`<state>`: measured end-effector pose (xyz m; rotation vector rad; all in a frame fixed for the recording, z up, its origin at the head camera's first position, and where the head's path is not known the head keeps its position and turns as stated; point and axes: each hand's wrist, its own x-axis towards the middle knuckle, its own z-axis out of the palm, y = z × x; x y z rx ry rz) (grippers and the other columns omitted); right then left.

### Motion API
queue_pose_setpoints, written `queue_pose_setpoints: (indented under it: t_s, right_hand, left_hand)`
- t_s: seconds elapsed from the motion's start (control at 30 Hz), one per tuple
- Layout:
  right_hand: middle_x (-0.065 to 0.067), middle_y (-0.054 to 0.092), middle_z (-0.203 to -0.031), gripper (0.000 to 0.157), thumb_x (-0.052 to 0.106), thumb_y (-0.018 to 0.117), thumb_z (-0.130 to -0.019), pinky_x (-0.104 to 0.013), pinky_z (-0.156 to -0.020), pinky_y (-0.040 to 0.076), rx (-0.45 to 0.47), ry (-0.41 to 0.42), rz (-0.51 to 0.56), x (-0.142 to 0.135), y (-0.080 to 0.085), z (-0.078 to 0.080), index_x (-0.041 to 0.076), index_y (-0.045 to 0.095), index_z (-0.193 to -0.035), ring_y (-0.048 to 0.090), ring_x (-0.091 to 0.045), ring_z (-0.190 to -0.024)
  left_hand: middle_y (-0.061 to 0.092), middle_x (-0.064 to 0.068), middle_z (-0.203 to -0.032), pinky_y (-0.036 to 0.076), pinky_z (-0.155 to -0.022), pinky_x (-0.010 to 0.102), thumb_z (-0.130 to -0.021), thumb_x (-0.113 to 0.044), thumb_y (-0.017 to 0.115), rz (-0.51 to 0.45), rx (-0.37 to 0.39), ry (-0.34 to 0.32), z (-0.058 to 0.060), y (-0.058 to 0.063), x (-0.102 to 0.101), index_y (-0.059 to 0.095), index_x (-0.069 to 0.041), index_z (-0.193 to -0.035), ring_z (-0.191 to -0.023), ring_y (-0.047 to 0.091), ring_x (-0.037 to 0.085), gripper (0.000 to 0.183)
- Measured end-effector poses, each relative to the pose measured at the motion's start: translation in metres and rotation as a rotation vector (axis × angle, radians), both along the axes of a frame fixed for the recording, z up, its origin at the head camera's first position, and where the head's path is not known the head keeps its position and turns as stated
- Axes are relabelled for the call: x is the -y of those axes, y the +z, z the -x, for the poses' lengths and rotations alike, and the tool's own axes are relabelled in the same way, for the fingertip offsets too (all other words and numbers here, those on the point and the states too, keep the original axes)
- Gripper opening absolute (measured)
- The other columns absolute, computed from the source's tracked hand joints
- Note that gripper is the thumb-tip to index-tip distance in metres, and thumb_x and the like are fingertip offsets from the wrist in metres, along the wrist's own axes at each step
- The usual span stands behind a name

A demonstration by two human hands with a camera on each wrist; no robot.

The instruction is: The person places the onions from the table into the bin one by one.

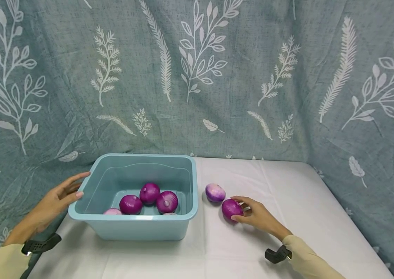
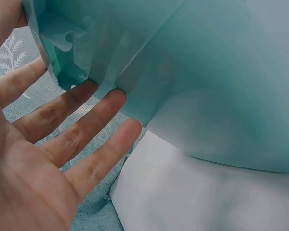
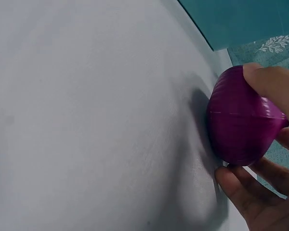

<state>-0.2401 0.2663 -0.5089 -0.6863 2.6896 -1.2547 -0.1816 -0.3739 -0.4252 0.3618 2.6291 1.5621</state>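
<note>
My right hand (image 1: 257,215) grips a purple-red onion (image 1: 232,209) between thumb and fingertips, low over the white tabletop. In the right wrist view the thumb lies over one side of the onion (image 3: 243,118) and the fingertips are at the opposite side. A paler purple-and-white onion (image 1: 215,193) lies just left of it. At the left end of a blue-green plastic tub (image 1: 141,228), my left hand (image 1: 52,203) touches the rim. Its fingers (image 2: 91,120) stretch out, spread against the tub's outer wall. Several red onions (image 1: 149,193) lie inside the tub, some partly hidden by the front wall.
A white cloth (image 1: 252,248) covers the table. Behind and at both sides hangs a grey-green curtain (image 1: 197,116) with white leaf prints. Between the tub and the two onions outside runs a narrow strip of cloth.
</note>
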Motion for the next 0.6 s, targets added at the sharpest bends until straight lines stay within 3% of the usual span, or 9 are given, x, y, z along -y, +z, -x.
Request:
queue_pose_setpoints:
  t_s: [0.23, 0.6]
  right_hand:
    - [-0.006, 0.067, -0.123, 0.075, 0.042, 0.089, -0.08, -0.038, -0.088, 0.058, -0.025, -0.034, -0.031, 0.001, -0.0019, -0.0002, 0.016, 0.06, -0.144, 0.066, -0.024, -0.105]
    - [-0.006, 0.066, -0.124, 0.074, 0.042, 0.089, -0.081, -0.042, -0.09, 0.058, -0.055, -0.019, -0.009, 0.0035, 0.0016, 0.0008, 0.015, 0.06, -0.143, 0.065, -0.026, -0.107]
  left_hand:
    - [0.025, 0.027, -0.163, 0.052, -0.099, 0.054, -0.112, -0.025, 0.049, -0.023, 0.002, -0.017, 0.0003, -0.0005, 0.0019, 0.021, -0.029, -0.166, -0.128, 0.039, -0.007, 0.062]
    - [0.025, 0.025, -0.164, 0.052, -0.097, 0.04, -0.111, -0.024, 0.05, -0.034, 0.003, -0.014, 0.0007, -0.0007, 0.0019, 0.022, -0.027, -0.166, -0.128, 0.039, -0.005, 0.062]
